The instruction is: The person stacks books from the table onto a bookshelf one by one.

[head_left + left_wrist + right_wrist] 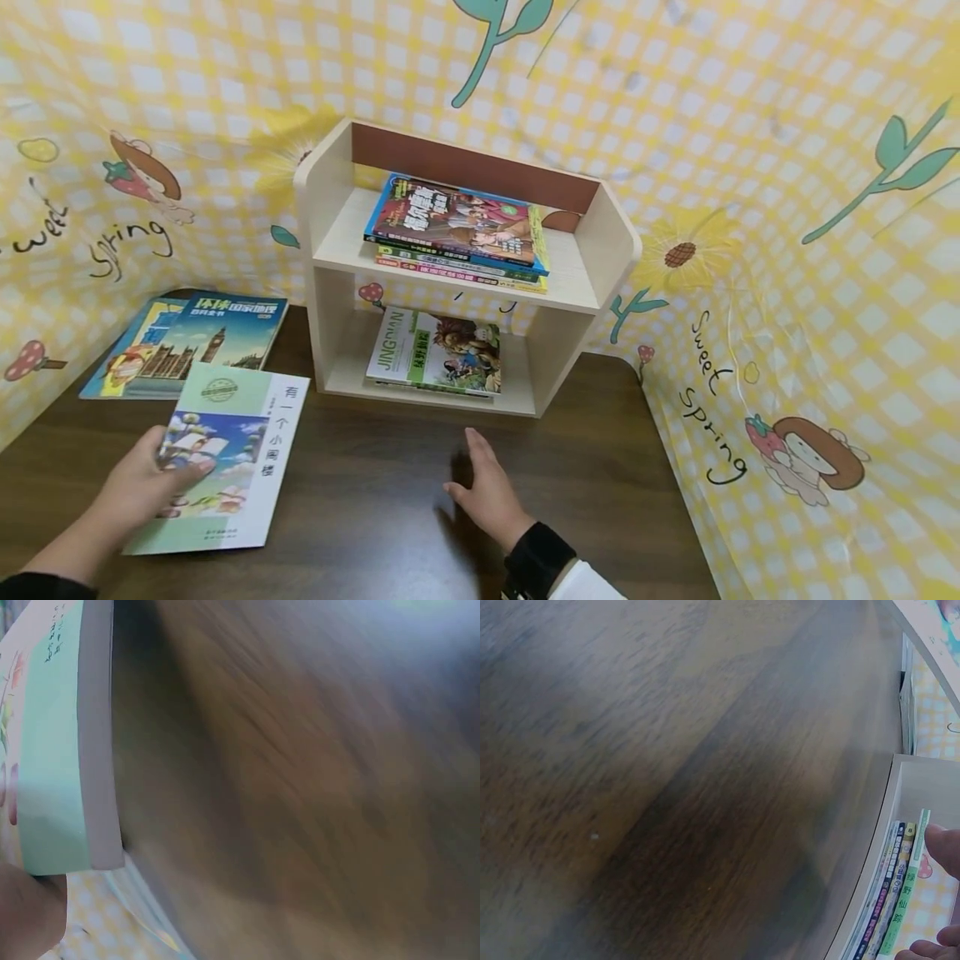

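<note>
In the head view my left hand [146,475] grips a pale green and white book [240,500] by its left side, thumb across the picture on the cover. The left wrist view shows that book's green cover [52,765] and its thick page edge, raised over the dark table. My right hand [491,492] is held over the table in front of the shelf, fingers extended, holding nothing. Ahead of it, a small two-tier wooden shelf [450,404] bears a stack of books [457,221] on top and another stack [438,350] below, with a white-and-green book uppermost.
Left of the shelf, two overlapping books [225,333] lie on the dark wooden table [375,492], partly behind the held book. A yellow checked cloth [787,250] with flower prints walls in the back and sides.
</note>
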Demonstrator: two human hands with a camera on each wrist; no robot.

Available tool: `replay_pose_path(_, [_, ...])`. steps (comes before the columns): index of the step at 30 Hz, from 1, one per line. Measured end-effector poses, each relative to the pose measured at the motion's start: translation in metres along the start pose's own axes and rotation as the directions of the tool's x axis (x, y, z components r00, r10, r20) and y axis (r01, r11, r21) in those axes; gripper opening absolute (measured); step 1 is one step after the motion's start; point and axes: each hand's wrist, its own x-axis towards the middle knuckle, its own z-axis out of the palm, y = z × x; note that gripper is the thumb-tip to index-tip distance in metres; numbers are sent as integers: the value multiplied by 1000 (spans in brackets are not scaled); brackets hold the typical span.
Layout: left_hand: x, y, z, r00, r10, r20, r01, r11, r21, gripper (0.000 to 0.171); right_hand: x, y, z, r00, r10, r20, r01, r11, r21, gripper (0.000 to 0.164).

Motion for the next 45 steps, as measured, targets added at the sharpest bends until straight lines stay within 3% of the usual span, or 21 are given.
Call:
replay_pose_path(5, [1, 30, 27, 998, 6, 61, 0, 995, -96, 59, 1, -3, 0, 1000, 22, 6, -22, 999, 39, 84])
replay_pose_path(10, [5, 53, 55, 993, -25, 116, 51, 974, -222, 61, 2, -12, 0, 999, 51, 18, -53, 989, 141, 77])
replay_pose_path(14, [6, 71, 80, 988, -38, 149, 91, 925, -368, 64, 4, -22, 0, 997, 69, 30, -75, 963, 258, 67])
replay_pose_path(21, [11, 98, 121, 988, -36, 152, 114, 830, -546, 59, 7, -40, 4, 993, 61, 97, -100, 881, 463, 61])
replay_pose_path(32, [18, 113, 158, 987, -83, 134, 151, 741, -654, 49, 2, -47, 10, 991, 63, 115, -119, 800, 588, 56])
replay_pose_path(45, [10, 119, 182, 979, -189, 79, 190, 695, -694, 39, -4, -42, 14, 993, 113, -21, -73, 768, 636, 54])
